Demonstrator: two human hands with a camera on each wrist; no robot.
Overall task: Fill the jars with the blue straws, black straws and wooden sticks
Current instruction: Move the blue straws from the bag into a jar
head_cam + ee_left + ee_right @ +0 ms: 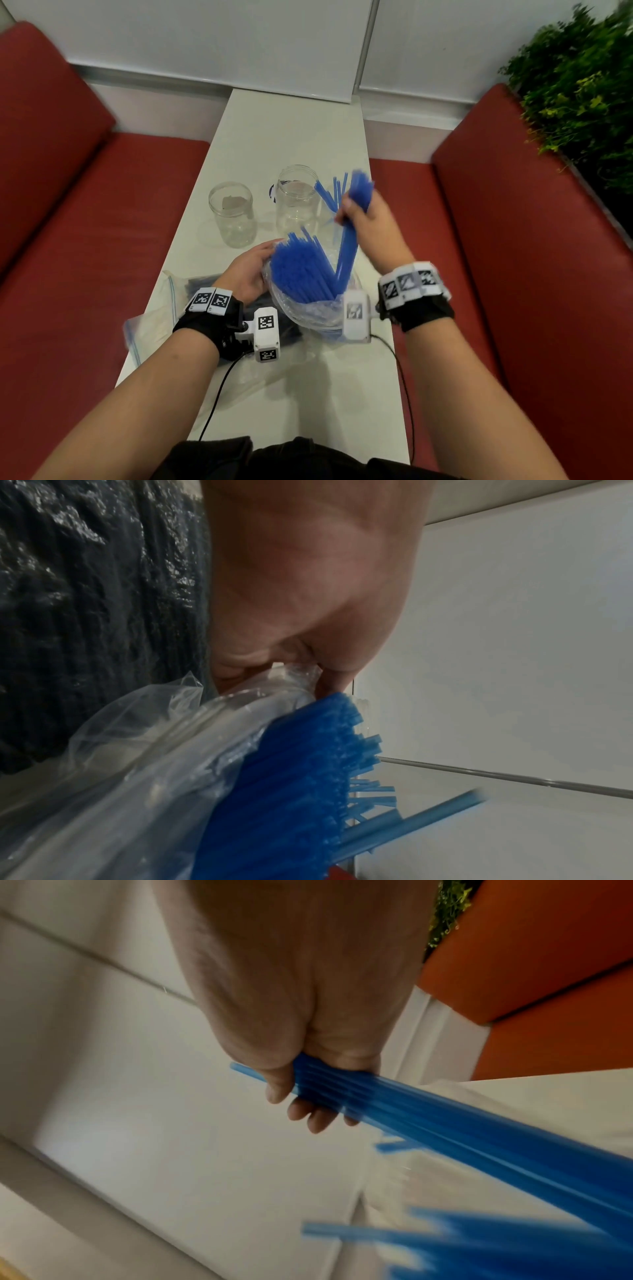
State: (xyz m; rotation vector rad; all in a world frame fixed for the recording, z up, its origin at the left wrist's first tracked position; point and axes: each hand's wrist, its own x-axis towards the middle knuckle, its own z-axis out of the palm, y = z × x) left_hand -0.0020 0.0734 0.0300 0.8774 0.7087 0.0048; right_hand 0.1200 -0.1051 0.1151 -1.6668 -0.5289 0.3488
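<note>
My right hand (363, 219) (308, 1093) grips a bundle of blue straws (349, 240) (445, 1123), lifted partly out of a clear plastic bag (308, 311) (143, 764). Many more blue straws (301, 267) (301, 777) stand in that bag. My left hand (250, 270) (301, 674) pinches the bag's rim at its left side. Two clear glass jars stand farther back on the white table (291, 137): a short one (233, 214) on the left and a taller one (296, 198) beside it. More blue straws (330, 193) stick up behind my right hand, right of the tall jar. A bag of black straws (205, 284) (85, 615) lies under my left wrist.
A clear zip bag (150, 318) lies flat at the table's left front edge. Red bench seats (85, 240) flank the narrow table on both sides. A green plant (582, 102) stands at the back right. Cables (219, 394) run from the wrist cameras across the front of the table.
</note>
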